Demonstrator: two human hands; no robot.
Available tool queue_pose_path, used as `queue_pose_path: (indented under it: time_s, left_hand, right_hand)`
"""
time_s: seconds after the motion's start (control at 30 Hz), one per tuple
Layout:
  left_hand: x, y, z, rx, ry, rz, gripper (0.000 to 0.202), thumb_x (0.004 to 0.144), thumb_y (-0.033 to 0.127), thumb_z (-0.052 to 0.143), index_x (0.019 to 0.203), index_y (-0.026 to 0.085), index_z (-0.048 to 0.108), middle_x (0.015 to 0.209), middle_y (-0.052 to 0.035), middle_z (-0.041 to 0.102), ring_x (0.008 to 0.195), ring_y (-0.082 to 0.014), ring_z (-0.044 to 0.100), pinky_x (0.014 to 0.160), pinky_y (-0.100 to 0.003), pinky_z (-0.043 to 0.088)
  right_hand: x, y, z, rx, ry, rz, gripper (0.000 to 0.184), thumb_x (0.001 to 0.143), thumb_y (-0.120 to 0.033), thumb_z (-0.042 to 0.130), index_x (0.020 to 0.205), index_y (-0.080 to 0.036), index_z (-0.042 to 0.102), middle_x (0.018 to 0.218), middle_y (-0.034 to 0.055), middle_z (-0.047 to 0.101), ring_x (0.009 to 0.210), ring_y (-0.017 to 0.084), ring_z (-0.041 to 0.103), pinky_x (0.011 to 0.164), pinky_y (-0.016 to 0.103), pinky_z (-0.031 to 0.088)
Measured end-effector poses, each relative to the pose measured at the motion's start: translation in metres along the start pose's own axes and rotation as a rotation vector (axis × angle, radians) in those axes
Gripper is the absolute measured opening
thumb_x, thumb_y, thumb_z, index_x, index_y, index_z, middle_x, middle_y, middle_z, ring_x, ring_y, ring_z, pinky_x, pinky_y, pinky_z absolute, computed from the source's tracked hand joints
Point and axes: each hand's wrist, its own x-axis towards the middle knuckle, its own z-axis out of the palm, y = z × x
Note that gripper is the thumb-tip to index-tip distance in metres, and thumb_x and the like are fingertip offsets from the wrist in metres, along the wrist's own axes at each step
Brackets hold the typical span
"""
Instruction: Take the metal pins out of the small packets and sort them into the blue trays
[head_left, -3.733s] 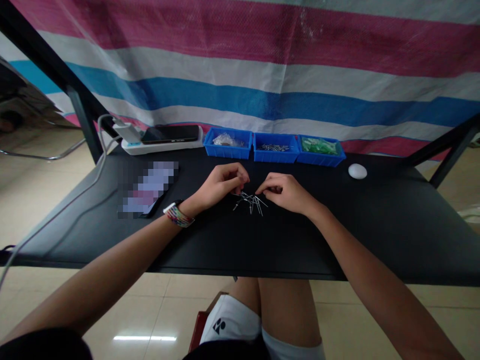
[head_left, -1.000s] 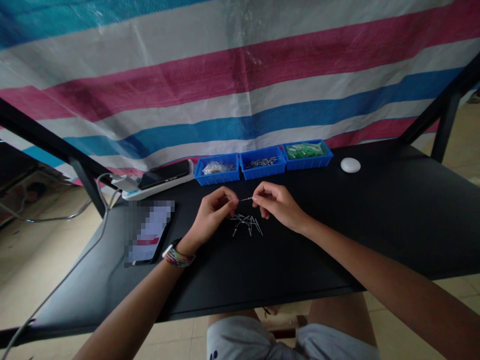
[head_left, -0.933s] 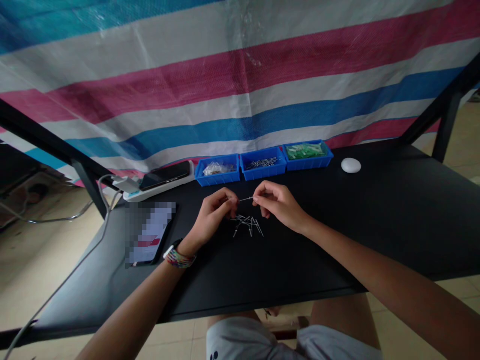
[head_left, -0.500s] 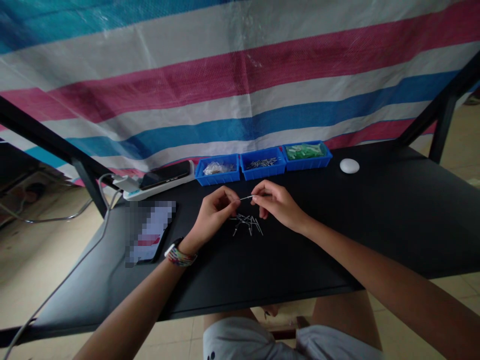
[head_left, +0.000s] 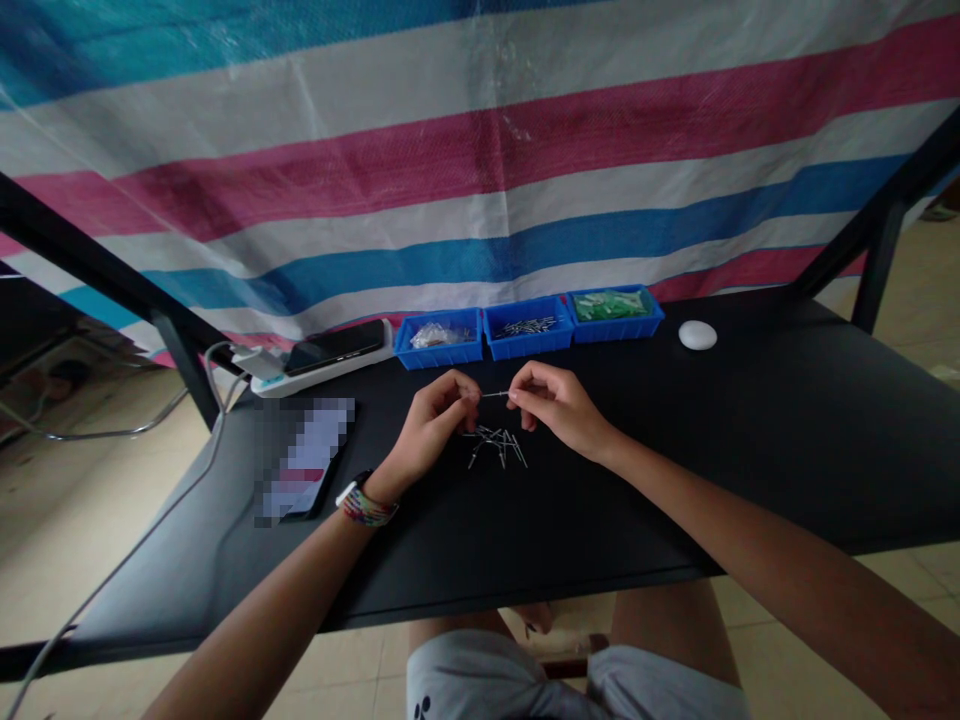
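Left hand (head_left: pixel 431 425) wrist, left of centre: white-strapped watch (head_left: pixel 347 491), multicoloured bracelet (head_left: pixel 369 508); pale shorts (head_left: pixel 480 690), dark logo, bottom centre.

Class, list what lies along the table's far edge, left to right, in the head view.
Power strip, bin of clear bags, bin of pins, bin of green parts, white disc.

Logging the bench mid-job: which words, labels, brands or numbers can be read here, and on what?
None can be read.
Flat rectangular device on the black table: face blurred, unreadable.
Pale grey shorts: small dark emblem, no letters legible.
Three blue plastic bins, white power strip: no labels show.
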Motion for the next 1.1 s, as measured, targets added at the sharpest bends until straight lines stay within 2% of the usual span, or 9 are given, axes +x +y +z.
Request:
queue_pose_path:
  time_s: [0.13,0.27,0.57,0.87,1.1]
  left_hand:
    - [0.0005,-0.0009,-0.0004,0.004,-0.023,-0.007,0.034,0.099,0.049,0.065,0.085,0.017,0.064,0.066,0.0006,0.061,0.058,-0.0131,0.056,0.056,-0.025,0.046]
    - [0.0004,-0.0005,0.0005,0.032,-0.024,0.002,0.036,0.097,0.051,0.068,0.083,0.017,0.065,0.065,0.0004,0.061,0.058,-0.0133,0.056,0.057,-0.025,0.046]
    - [-0.0005,-0.0013,0.0005,0.039,0.031,0.03,0.029,0.092,0.042,0.076,0.084,0.018,0.063,0.066,0.0017,0.061,0.059,-0.0122,0.056,0.058,-0.023,0.044]
    - [-0.0017,0.0019,0.003,0.048,0.036,0.056,0.027,0.09,0.039,0.079,0.082,0.017,0.064,0.068,0.0016,0.061,0.059,-0.0114,0.056,0.056,-0.023,0.042]
    - [-0.0016,0.0016,0.003,0.036,0.023,0.05,0.027,0.09,0.039,0.079,0.085,0.017,0.064,0.071,0.0015,0.061,0.059,-0.0111,0.056,0.056,-0.023,0.043]
  right_hand:
    - [0.0002,-0.0008,0.0007,0.009,0.022,0.002,0.017,0.088,-0.034,0.074,0.087,-0.02,0.065,0.082,0.0007,0.07,0.056,0.01,0.062,0.052,0.024,0.051]
    - [0.0006,0.0007,0.0013,0.003,0.03,0.006,0.017,0.086,-0.032,0.076,0.088,-0.02,0.065,0.08,-0.0012,0.066,0.055,0.01,0.061,0.051,0.024,0.051]
    - [0.001,0.0024,-0.0002,0.047,0.008,0.032,0.02,0.084,-0.028,0.074,0.101,-0.022,0.065,0.09,0.0008,0.069,0.056,0.01,0.062,0.051,0.025,0.052]
    - [0.0035,-0.0009,-0.0029,0.199,0.039,0.189,0.022,0.085,-0.04,0.077,0.09,-0.02,0.068,0.08,0.0013,0.072,0.056,0.011,0.063,0.052,0.024,0.053]
    - [0.0037,0.0004,-0.0026,0.169,0.037,0.154,0.023,0.077,-0.032,0.083,0.091,-0.019,0.069,0.08,-0.0006,0.07,0.055,0.01,0.062,0.052,0.024,0.052]
